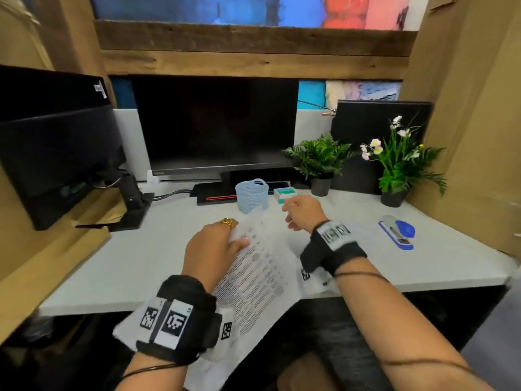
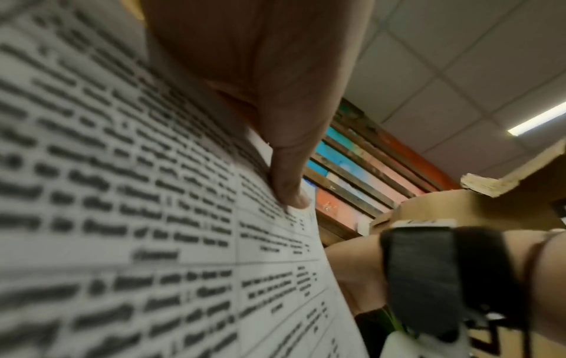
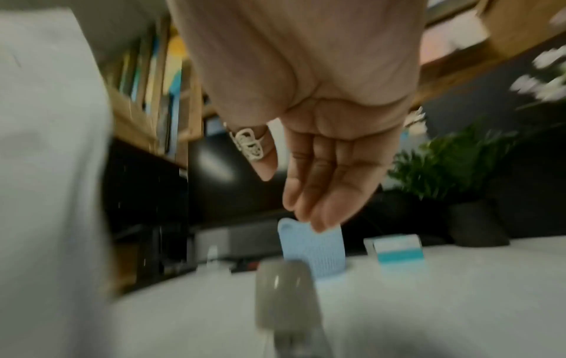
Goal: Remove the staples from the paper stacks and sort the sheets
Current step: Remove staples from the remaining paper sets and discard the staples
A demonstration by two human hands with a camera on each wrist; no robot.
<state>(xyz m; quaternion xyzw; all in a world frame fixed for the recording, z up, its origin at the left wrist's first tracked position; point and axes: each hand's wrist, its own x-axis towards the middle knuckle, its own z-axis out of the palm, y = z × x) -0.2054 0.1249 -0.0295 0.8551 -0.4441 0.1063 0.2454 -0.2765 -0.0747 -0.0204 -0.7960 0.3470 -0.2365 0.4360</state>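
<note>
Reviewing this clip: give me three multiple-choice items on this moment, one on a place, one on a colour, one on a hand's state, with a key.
1. Where is the stapler?
A. on the desk's right side
B. inside the basket
C. in the left hand

2. What colour is the mesh basket?
A. red
B. light blue
C. black

3. What is the left hand doing?
A. resting flat on the desk
B. holding the printed sheets
C. gripping a plant pot

Key: 1 A, it lies on the desk beyond the right hand; 2 B, head and right wrist views agree; 3 B, thumb pressed on the page.
</note>
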